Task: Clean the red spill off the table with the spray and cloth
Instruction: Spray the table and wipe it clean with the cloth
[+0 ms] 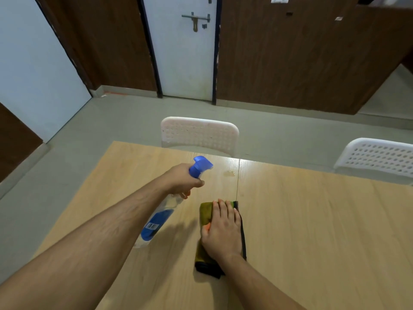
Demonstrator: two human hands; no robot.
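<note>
Fingers [220, 206] of our right hand [221, 231] lie flat on the cloth [205, 212]; our left hand [182, 181] grips the spray [156, 222]. No red shows at frame centre, only a wet patch [229, 173] left to wipe.

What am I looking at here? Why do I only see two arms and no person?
The camera is worn on the person's head, so you see what they see: their own two arms reaching out over a light wooden table. There is just this one picture, looking forward and down.

The left hand holds a clear spray bottle with a blue nozzle and blue label, lifted off the table and pointing away. The right hand lies flat, fingers straight, pressing on a folded olive-green cloth with a black edge.

Just past the nozzle there is a small pale wet patch on the wood. It doesn't look red from here.

Behind the table stand two white plastic chairs with holes, and further back a white door.
</note>
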